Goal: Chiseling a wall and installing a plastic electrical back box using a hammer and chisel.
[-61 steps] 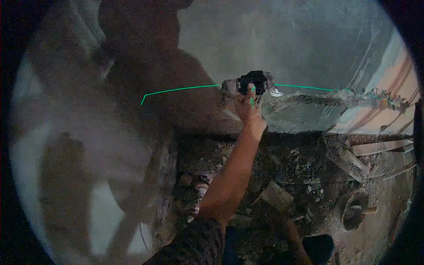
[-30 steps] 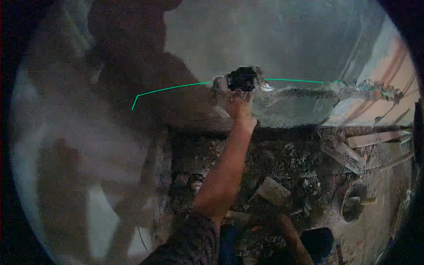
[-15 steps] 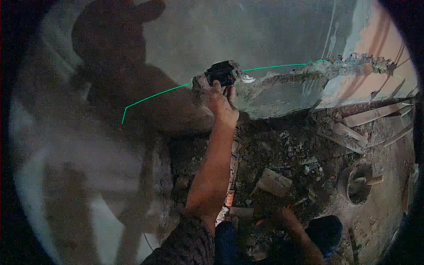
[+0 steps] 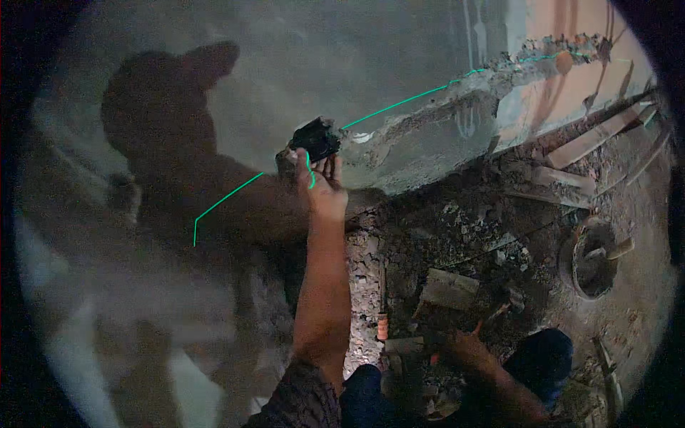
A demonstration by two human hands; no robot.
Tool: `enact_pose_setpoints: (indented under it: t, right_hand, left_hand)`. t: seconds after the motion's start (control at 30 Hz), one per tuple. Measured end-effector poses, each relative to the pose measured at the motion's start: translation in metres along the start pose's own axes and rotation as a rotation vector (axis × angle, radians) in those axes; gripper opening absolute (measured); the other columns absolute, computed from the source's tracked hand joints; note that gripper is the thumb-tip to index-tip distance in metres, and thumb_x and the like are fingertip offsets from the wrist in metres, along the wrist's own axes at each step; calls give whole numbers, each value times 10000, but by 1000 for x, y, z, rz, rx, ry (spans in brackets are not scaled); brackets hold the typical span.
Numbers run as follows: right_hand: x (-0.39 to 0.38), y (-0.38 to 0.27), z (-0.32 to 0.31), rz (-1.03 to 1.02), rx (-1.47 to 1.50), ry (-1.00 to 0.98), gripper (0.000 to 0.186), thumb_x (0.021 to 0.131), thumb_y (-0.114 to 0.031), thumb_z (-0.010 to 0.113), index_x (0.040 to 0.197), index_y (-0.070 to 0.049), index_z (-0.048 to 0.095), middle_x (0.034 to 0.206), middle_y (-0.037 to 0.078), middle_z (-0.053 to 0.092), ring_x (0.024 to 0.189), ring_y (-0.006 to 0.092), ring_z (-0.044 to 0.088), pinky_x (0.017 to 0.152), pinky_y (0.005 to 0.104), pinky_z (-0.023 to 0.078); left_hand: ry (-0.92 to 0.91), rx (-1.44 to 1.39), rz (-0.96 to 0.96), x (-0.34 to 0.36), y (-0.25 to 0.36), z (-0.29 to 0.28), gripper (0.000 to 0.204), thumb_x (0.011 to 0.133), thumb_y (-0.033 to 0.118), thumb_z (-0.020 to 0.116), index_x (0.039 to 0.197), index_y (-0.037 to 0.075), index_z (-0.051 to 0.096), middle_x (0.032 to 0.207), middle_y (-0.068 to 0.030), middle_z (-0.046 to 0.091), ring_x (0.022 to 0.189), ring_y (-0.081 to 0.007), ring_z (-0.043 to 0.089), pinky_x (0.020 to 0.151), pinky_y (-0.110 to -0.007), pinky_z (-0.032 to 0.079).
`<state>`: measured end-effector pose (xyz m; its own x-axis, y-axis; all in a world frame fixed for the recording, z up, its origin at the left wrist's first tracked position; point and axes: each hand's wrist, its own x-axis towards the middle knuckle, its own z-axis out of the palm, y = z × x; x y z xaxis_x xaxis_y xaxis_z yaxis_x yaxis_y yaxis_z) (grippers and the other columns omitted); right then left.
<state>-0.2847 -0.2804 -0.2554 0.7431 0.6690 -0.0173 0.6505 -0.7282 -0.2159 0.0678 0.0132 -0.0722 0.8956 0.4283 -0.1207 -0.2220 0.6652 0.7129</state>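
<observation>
My left hand (image 4: 325,192) reaches up to the wall, its thumb and fingers closed around the lower part of a black plastic electrical box (image 4: 316,140). The box sits tilted at a broken-out hollow in the grey plaster; its back is hidden. A thin green laser line (image 4: 399,105) runs along the wall on both sides of the box and falls across my left thumb. Down at the lower right, dim against the rubble, my right hand (image 4: 464,349) has its thumb apart from the other fingers, with nothing visible in it. A hammer-like tool (image 4: 505,305) lies just beyond it.
A rough chased groove (image 4: 428,121) runs right along the wall. Rubble covers the floor, with a flat broken slab (image 4: 449,289) and an orange-handled tool (image 4: 382,327). At the right are a round bucket (image 4: 596,260) with a wooden handle in it, and planks (image 4: 596,135).
The view has shifted, so the box and my left hand appear lower and further left. The box looks more tilted, and the laser line now crosses my thumb. My left hand still holds the box.
</observation>
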Motion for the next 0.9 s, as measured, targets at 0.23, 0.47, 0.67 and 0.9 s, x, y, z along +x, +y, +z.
enact_pose_setpoints:
  t: [0.23,0.47,0.67,0.9]
  right_hand:
    - [4,-5,-28,62,480,-325,369,876,-204,605,1208,-45,631,1119,161,681,965,330,690,866,491,543]
    - [8,-11,-81,-8,579,-189,287,844,-148,630,1097,-12,636,1013,190,666,898,370,687,748,471,561]
    - [2,-16,-96,-12,597,-79,376,858,-108,602,1229,-46,593,1030,159,628,932,348,657,731,451,527]
    - [12,-23,-82,66,639,-415,331,888,-161,581,1191,-29,582,1025,158,632,937,342,660,703,470,536]
  left_hand:
    - [135,122,62,4,0,9,560,874,513,698,1230,106,554,1118,-74,570,1032,-236,561,950,-383,534]
    - [74,154,36,6,5,8,525,875,467,652,1258,118,564,1192,-87,604,1101,-240,578,975,-401,524]
    - [-35,187,24,8,14,6,491,781,455,604,1184,178,651,1152,-23,691,1045,-216,643,823,-398,585]
    - [-16,183,27,9,17,0,479,802,435,593,1197,173,662,1158,-11,690,1033,-215,651,793,-382,585]
